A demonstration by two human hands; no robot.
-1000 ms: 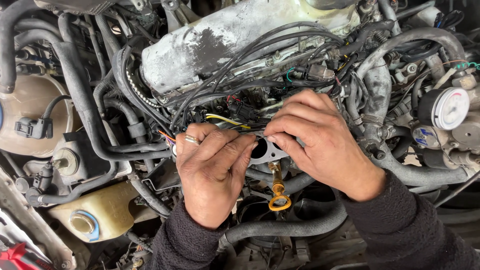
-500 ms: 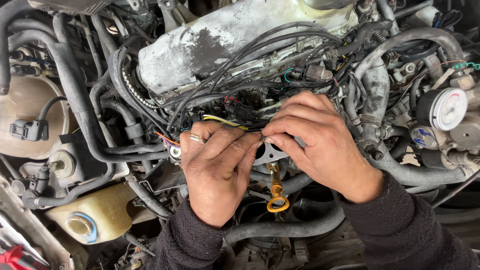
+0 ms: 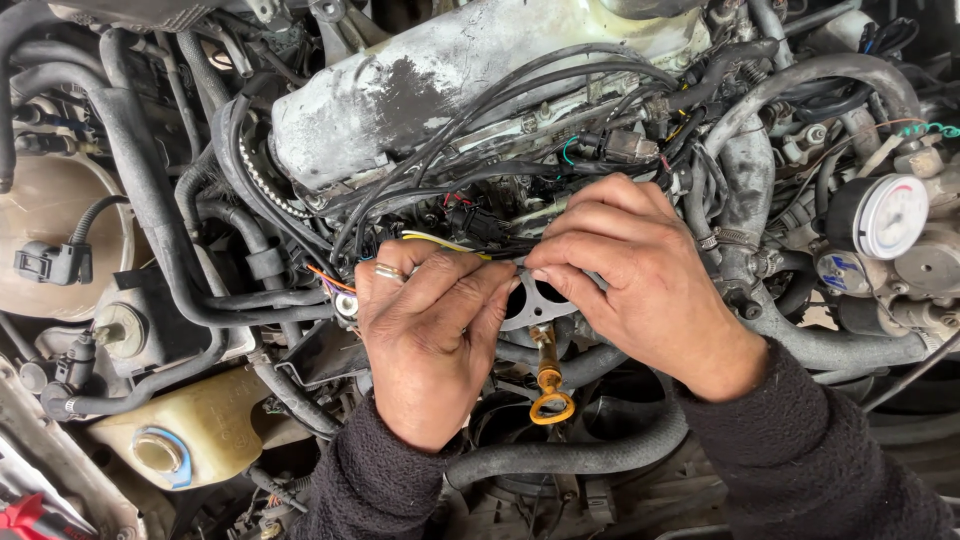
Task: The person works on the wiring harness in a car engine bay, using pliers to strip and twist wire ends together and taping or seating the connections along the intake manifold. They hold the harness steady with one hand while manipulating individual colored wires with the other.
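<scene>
A grimy, whitish-grey metal valve cover (image 3: 480, 75) fills the top of the engine bay, crossed by a bundle of black ignition leads (image 3: 500, 130). At the left edge sits a round, cream plastic fluid reservoir (image 3: 45, 235), and lower down a yellowed plastic tank with a blue-ringed cap (image 3: 200, 435). A thick black rubber hose (image 3: 570, 455) curves under the wrists.

The left hand (image 3: 425, 340), a ring on one finger, and the right hand (image 3: 630, 280) meet just in front of the cover. Between them they hold a thin, flat grey gasket with two round holes (image 3: 535, 300): each hand pinches one end with its fingertips, so the hands are equally near. The gasket's long axis runs left to right, slightly tilted, with its face turned up towards the camera. Its outer ends are covered by the fingers, so its full outline probably extends further than shows. Directly below it stands a yellow looped dipstick handle (image 3: 550, 400), apart from the gasket.
</scene>
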